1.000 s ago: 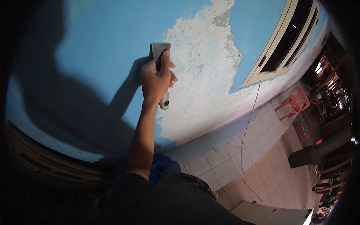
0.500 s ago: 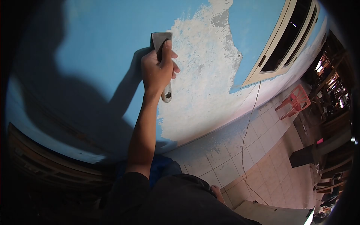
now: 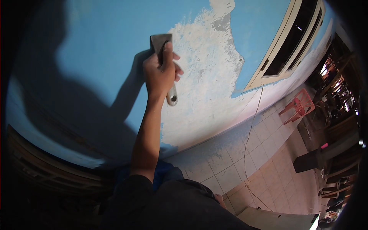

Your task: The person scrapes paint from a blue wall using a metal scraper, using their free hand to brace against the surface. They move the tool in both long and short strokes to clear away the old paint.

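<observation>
My left hand [image 3: 159,74] is closed round the handle of a scraper [image 3: 161,39], thumb laid along the back of its wide metal blade. Several fingertips show on the right side, and the handle's end with its hole sticks out below the palm. The blade is up at the blue painted wall [image 3: 111,34], just left of a large pale patch [image 3: 199,76] where the blue is gone. Past my dark shirt, only a sliver of skin shows of what looks like my right hand [image 3: 220,199]; its fingers are hidden.
A cream-framed window [image 3: 264,78] is at upper right. Below the wall runs a tiled floor [image 3: 226,176] with blue flakes along its edge. A thin cable [image 3: 245,153] hangs down across the tiles. Farther right stand a red plastic chair [image 3: 299,107] and dark wooden furniture [image 3: 306,160].
The scraper has tilted slightly, its blade shifting left and its handle end a little right. The whole view has shifted slightly, and less of the skin beside my shirt shows.
</observation>
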